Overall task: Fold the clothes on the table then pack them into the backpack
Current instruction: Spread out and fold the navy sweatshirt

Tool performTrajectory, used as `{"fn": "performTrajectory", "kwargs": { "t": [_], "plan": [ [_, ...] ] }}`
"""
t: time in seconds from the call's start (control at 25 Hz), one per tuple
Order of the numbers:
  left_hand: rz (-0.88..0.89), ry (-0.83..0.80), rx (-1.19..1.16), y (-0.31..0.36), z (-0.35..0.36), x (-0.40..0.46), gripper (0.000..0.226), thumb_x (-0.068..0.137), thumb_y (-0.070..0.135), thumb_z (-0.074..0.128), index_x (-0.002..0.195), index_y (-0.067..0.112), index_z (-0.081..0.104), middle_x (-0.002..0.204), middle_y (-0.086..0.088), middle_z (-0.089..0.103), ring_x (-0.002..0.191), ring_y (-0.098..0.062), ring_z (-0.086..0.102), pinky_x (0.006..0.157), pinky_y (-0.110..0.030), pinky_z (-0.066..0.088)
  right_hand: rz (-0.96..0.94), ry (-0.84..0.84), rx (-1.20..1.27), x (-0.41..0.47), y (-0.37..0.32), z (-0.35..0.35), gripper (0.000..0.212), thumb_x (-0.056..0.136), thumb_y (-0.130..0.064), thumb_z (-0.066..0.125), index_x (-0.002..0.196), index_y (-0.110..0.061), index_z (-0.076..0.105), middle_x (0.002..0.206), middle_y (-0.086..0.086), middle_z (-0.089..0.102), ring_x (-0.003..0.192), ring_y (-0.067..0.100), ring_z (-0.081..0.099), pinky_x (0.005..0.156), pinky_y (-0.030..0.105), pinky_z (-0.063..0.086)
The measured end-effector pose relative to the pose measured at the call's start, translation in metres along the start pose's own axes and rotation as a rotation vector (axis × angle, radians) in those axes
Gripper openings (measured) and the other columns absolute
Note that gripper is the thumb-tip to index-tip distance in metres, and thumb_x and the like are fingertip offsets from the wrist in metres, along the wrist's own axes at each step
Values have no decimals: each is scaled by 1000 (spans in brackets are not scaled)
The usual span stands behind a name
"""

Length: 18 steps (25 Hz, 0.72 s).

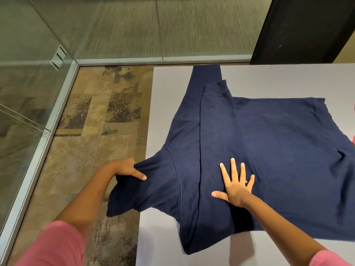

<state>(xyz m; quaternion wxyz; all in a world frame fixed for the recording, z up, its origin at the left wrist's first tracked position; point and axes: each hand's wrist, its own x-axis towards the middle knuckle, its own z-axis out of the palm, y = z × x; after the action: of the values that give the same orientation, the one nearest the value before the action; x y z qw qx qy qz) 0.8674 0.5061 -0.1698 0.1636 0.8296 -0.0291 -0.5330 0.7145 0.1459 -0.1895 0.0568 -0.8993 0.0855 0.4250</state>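
Glass walls and patchy carpet edge the grey table (278,79). Navy sweatshirt (278,150) lies centre; right hand (235,184), flat and splayed at five o'clock, anchors it — left hand (125,168) at seven clutches the overhanging sleeve (126,196), likely for folding inward.

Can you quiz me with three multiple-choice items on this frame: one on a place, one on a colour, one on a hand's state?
1. Where does the part of the sweatshirt gripped by the left hand lie?
A. Past the table's left edge
B. At the table's middle
C. Inside a backpack

2. What colour is the sweatshirt?
A. Red
B. Navy blue
C. White

3. How is the right hand?
A. Clenched in a fist
B. Pinching a cuff
C. Flat, fingers spread

Answers: 1 A, the left hand grips cloth over the carpet, off the table. 2 B, the sweatshirt is navy. 3 C, the right hand presses flat on it.
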Motion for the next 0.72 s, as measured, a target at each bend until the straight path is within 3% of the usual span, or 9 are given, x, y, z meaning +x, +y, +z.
{"fn": "performTrajectory", "kwargs": {
  "t": [0.12,0.2,0.32,0.4,0.52,0.64,0.72],
  "plan": [
    [-92,173,50,-18,-17,3,53,67,68,71,84,19,60,97,-5,67,88,-23,63,85,-39,51,-3,12,4,2,1,1,107,67,-88,27,130,-36,-42,134,3,-57,132,40,-40,107,68,-10],
    [-197,322,156,-23,-12,4,50,76,73,58,83,24,60,97,-3,66,95,-25,59,95,-45,38,-3,23,2,3,2,3,107,70,-87,29,131,-36,-42,133,3,-58,132,40,-40,107,68,-10],
    [-279,634,214,-12,24,6,29,95,44,50,114,24,58,120,-3,61,117,-27,48,98,-46,26,-5,33,-6,5,3,5,106,71,-87,29,130,-36,-42,131,2,-58,132,40,-40,107,68,-10],
    [-208,843,84,8,56,2,42,96,22,48,138,16,43,144,-7,44,135,-28,34,104,-48,25,-12,42,-8,6,3,5,105,71,-87,29,130,-36,-42,131,3,-59,132,40,-41,107,68,-10],
    [39,1038,-15,42,113,4,52,95,21,47,145,9,37,155,-10,30,144,-30,22,108,-56,26,-20,51,17,7,5,7,105,71,-87,28,130,-36,-42,134,3,-57,132,39,-41,107,67,-10],
    [257,982,84,87,170,-2,54,89,30,48,139,9,46,152,-10,36,141,-32,32,103,-52,37,-84,113,65,4,8,12,102,73,-85,30,131,-39,-40,136,0,-55,129,32,-44,108,65,-12],
    [314,952,149,107,200,-6,48,87,30,54,132,12,54,145,-9,46,133,-32,44,95,-49,45,-164,202,165,0,14,18,97,81,-76,41,142,-39,-25,145,-4,-45,134,26,-39,111,61,-10]
  ]
}}
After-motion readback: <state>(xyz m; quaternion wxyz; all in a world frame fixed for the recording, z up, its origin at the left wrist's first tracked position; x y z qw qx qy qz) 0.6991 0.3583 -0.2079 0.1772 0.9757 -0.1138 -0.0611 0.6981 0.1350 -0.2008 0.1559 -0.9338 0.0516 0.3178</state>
